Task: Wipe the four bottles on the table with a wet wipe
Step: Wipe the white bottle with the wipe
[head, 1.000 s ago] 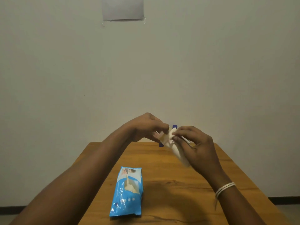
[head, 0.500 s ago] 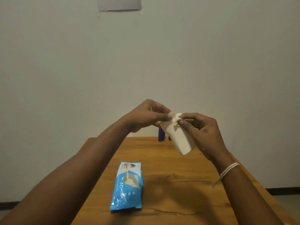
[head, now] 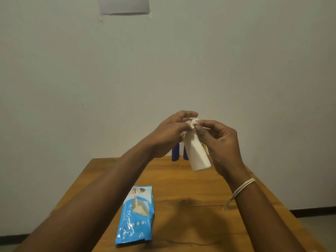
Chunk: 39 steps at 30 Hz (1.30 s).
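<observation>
I hold a folded white wet wipe (head: 197,153) up in front of me above the wooden table (head: 190,188). My left hand (head: 171,135) and my right hand (head: 221,142) both pinch its top edge, and the rest of it hangs down between them. Behind my hands, two dark blue bottles (head: 175,151) stand at the table's far edge, mostly hidden. A bit of yellow shows beside the wipe near my right palm; I cannot tell what it is. Other bottles are out of sight.
A blue wet wipe pack (head: 137,215) lies flat on the near left part of the table. A plain wall stands right behind the table's far edge, with a grey sheet (head: 124,5) taped high on it. A white cord bracelet (head: 242,187) circles my right wrist.
Both hands have lifted the wipe higher, and it has unfolded downward from a small bundle into a longer hanging strip. The pack has not moved.
</observation>
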### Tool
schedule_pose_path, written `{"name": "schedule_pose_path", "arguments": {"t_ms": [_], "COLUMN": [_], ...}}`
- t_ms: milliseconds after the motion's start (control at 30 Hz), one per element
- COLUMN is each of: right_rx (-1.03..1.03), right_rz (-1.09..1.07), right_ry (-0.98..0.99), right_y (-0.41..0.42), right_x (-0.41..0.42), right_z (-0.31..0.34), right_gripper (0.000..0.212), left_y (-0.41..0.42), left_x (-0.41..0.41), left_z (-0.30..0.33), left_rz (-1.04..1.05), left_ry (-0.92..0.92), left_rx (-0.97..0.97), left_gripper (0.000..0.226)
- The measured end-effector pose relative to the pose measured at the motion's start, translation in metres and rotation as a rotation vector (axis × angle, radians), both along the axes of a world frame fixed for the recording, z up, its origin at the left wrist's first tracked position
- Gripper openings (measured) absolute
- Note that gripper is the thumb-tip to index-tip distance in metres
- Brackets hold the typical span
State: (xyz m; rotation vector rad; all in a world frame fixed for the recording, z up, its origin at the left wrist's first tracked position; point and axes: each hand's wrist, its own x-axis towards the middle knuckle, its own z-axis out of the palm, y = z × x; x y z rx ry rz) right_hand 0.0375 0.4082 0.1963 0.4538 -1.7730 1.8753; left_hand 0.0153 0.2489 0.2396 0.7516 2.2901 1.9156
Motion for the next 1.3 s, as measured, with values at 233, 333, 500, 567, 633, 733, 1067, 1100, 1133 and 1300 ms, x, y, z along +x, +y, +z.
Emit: {"name": "schedule_pose_path", "arguments": {"t_ms": [233, 333, 500, 567, 633, 733, 1067, 1100, 1133, 1300], "right_rx": [0.052, 0.136, 0.222, 0.162, 0.134, 0.188, -0.184, -0.171, -0.155, 0.02], "right_rz": [-0.024, -0.026, -0.048, -0.097, -0.077, 0.007, 0.174, 0.159, 0.153, 0.043], "right_ry": [-0.023, 0.016, 0.04, 0.074, 0.109, -0.013, -0.13, -0.107, -0.091, -0.062], "right_y": [-0.01, -0.009, -0.019, -0.025, -0.028, -0.023, -0.016, -0.013, -0.011, -0.006], "right_x": [0.017, 0.032, 0.033, 0.024, 0.017, 0.018, 0.036, 0.036, 0.036, 0.029], "right_z": [-0.025, -0.044, -0.036, -0.013, 0.006, 0.003, -0.025, -0.022, -0.02, -0.012], "right_gripper": [0.016, 0.015, 0.011, 0.014, 0.013, 0.013, 0.023, 0.02, 0.017, 0.015], "left_y": [0.004, -0.006, -0.013, -0.011, -0.01, -0.017, -0.009, -0.013, -0.018, -0.036], "left_x": [0.003, 0.001, 0.005, 0.006, 0.007, 0.003, -0.002, -0.005, -0.007, -0.009], "left_z": [-0.011, -0.008, -0.008, -0.008, -0.003, 0.006, -0.008, -0.007, -0.005, 0.002], "left_rz": [0.109, 0.117, -0.01, -0.127, -0.108, -0.053, 0.24, 0.239, 0.195, 0.046], "left_ry": [0.079, 0.063, 0.004, -0.034, 0.005, 0.031, 0.266, 0.255, 0.223, 0.164], "left_rx": [0.254, 0.358, 0.397, 0.392, 0.414, 0.566, -0.081, -0.207, -0.274, -0.25], "left_gripper": [0.03, 0.035, 0.041, 0.042, 0.039, 0.032, 0.036, 0.039, 0.04, 0.039]}}
